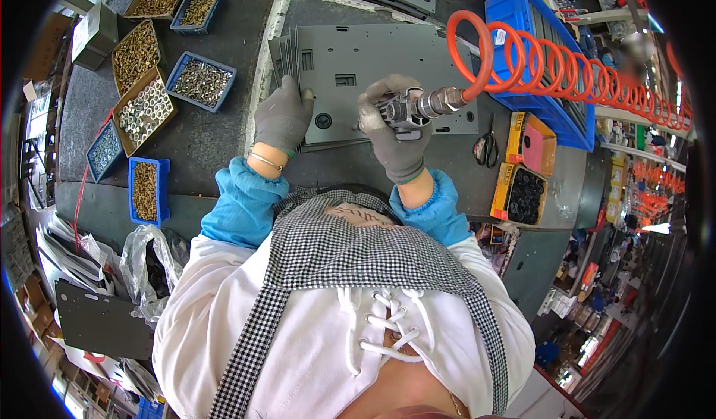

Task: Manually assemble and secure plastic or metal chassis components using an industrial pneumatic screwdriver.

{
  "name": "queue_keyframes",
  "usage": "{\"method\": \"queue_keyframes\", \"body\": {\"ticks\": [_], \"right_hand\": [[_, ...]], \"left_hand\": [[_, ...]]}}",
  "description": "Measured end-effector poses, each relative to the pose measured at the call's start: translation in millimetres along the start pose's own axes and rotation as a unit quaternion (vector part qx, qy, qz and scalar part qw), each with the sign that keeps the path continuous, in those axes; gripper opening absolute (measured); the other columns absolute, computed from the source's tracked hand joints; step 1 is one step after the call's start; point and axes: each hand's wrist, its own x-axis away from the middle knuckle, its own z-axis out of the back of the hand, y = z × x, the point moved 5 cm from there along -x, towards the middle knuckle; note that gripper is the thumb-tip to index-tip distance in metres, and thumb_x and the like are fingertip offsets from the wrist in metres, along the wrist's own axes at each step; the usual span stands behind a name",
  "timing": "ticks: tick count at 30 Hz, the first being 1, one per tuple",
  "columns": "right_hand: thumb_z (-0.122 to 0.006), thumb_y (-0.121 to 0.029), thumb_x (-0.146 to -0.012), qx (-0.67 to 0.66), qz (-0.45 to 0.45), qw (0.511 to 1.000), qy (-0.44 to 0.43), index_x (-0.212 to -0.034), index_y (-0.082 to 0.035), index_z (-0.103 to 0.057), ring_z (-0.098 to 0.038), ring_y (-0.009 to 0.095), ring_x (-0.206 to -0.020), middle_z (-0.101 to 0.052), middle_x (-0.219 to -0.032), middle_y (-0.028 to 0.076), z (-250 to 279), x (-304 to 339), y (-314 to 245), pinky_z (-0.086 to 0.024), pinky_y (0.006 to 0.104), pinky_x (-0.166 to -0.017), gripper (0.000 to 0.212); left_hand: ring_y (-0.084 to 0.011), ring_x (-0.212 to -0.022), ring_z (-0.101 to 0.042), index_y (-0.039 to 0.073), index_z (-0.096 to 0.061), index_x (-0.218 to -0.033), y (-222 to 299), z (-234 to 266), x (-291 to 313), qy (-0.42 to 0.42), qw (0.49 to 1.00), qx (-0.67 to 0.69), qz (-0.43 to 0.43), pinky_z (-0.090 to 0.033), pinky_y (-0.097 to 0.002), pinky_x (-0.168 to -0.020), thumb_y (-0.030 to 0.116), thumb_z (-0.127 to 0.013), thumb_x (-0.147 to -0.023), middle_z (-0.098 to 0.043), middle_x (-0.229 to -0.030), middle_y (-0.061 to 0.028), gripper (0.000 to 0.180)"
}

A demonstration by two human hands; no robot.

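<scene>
- From where I stand, the dark grey metal panel (406, 53) lies flat on the workbench (224, 137), straight ahead of the person, with the edges of more panels (282, 59) fanned out under its left side.
- The left hand (285, 114), in a grey glove, rests at the panel's near left corner; its thumb stands apart from the other fingers, and I cannot tell whether it pinches the edge or only lies on it.
- Just right of that hand, a dark round fitting (323, 121) sits in the panel.
- The right hand (394, 134), gloved too, has its fingers curled around a metal air tool (406, 111), holding it over the near middle of the panel; whether the tool's tip touches the sheet is hidden from me.
- So the panel spreads beneath and beyond both hands, most of its surface on the far side of the grip.
- A red coiled hose (514, 57) runs from the tool's right end off to the right, across a blue crate (578, 124).
- Right of the panel lie scissors (487, 150), near a box of black parts (526, 197).
- Far left stand trays of small fasteners (201, 82).
</scene>
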Motion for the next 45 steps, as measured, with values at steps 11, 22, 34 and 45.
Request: {"method": "queue_keyframes", "body": {"ticks": [11,22,34,45], "right_hand": [[-0.068,0.006,-0.083,-0.036,0.053,0.998,-0.006,-0.122,-0.002,-0.053,-0.066,0.018,-0.100,-0.066,-0.104,0.010,15,-11,-49,-0.054,0.0314,-0.086,0.043],[-0.081,-0.011,-0.066,0.372,0.028,0.912,-0.171,-0.125,-0.008,-0.063,-0.066,0.035,-0.101,-0.053,-0.136,0.026,102,55,-57,-0.054,0.0430,-0.084,0.061],[-0.083,-0.012,-0.071,0.472,0.209,0.852,0.090,-0.117,-0.002,-0.060,-0.059,0.037,-0.113,-0.051,-0.134,0.026,108,35,-74,-0.050,0.0428,-0.093,0.052],[-0.080,-0.008,-0.072,0.240,0.111,0.914,0.306,-0.114,-0.001,-0.058,-0.061,0.019,-0.088,-0.060,-0.108,0.010,288,-78,-120,-0.052,0.0363,-0.080,0.048]], "left_hand": [[-0.0444,-0.088,-0.067,0.002,-0.057,-0.102,3,-5,-10,-0.040,0.997,-0.067,-0.008,-0.052,-0.0533,-0.079,0.035,-0.047,-0.098,-0.070,-0.095,-0.0228,0.035],[-0.0039,-0.049,-0.033,0.006,-0.066,-0.086,49,68,-29,-0.323,0.721,0.612,0.041,-0.023,-0.0231,-0.045,0.020,-0.064,-0.085,-0.043,-0.062,0.0066,0.013],[-0.0033,-0.056,-0.034,0.005,-0.064,-0.095,240,111,6,-0.289,0.816,0.458,-0.200,-0.026,-0.0215,-0.049,0.033,-0.061,-0.093,-0.042,-0.067,0.0070,0.028],[-0.0050,-0.055,-0.038,0.011,-0.056,-0.091,281,-145,3,-0.657,0.437,0.577,0.212,-0.030,-0.0192,-0.043,0.036,-0.055,-0.100,-0.044,-0.071,0.0049,0.026]]}}
